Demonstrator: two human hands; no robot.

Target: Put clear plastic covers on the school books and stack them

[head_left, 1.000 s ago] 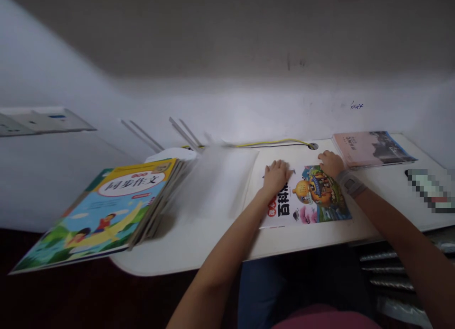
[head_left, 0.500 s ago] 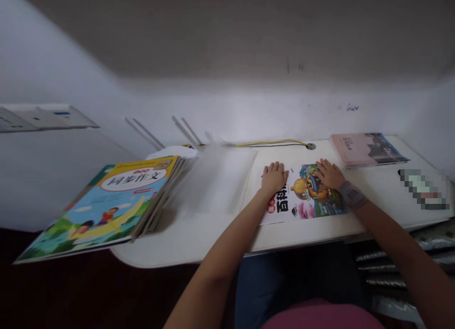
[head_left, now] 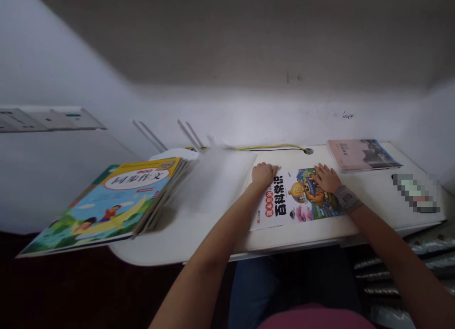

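Note:
A picture-covered book (head_left: 280,196) with large black Chinese characters lies face up on the white desk. A translucent plastic sheet (head_left: 213,182) spreads out from its left side, blurred in part. My left hand (head_left: 263,174) rests at the upper left of the cover with its fingers curled under; whatever they pinch is hidden. On the upper right of the cover my right hand (head_left: 327,178) lies flat, fingers apart, touching the colourful drawing. A grey band with a dark square is around the right wrist.
At left, a stack of books (head_left: 117,196) overhangs the desk edge (head_left: 142,258). Pink-covered books (head_left: 359,156) lie at the back right, near a pixelated object (head_left: 417,194). A yellow cable (head_left: 280,145) runs along the wall into a desk hole. Sockets (head_left: 46,119) are on the left wall.
My left hand has shifted left over the cover and its fingers have curled, uncovering more of the title. My right hand stays on the drawing. The view has shifted slightly.

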